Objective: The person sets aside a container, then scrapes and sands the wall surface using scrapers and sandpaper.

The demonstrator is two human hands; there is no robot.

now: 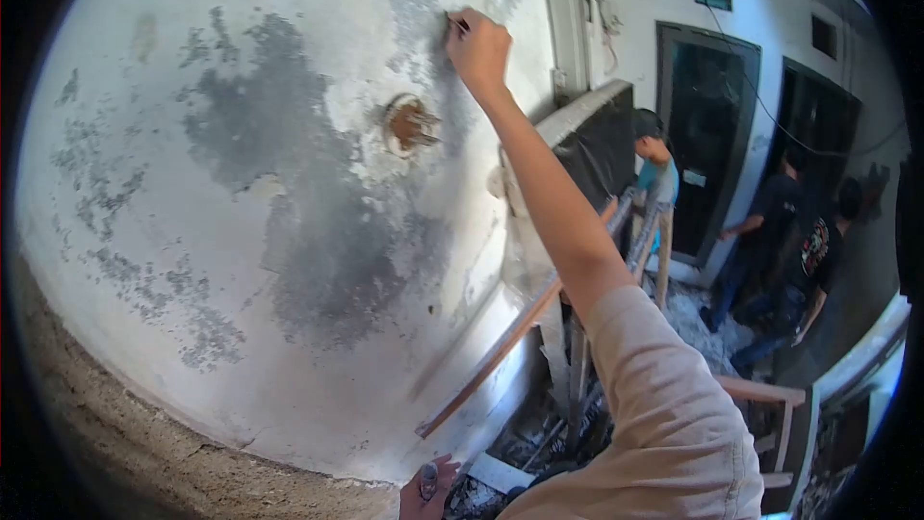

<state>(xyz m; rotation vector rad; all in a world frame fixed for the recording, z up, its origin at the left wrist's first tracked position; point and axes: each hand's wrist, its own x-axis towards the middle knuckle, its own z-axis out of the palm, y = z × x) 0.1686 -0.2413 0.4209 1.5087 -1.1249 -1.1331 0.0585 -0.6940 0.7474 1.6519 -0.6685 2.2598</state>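
Observation:
My right hand (478, 43) is raised high against the wall (164, 221), its fingers pinched around a small thin object too hidden to name. Grey patches (318, 221) with flaking edges mark the white wall. Below my right hand, a round hole (412, 125) in the wall shows a brown inside and pale strands sticking out. My left hand (429, 489) is low at the bottom edge, partly cut off by the frame; its fingers are bent around a small greyish thing that I cannot make out.
A wooden bar (500, 356) and wooden posts stand right of the wall. Beyond my right arm, a person in a cap (657, 169) is beside a dark panel (602, 149). Two people in dark clothes (770, 221) stand farther right by dark doors. A rough ledge (192, 467) runs along the bottom left.

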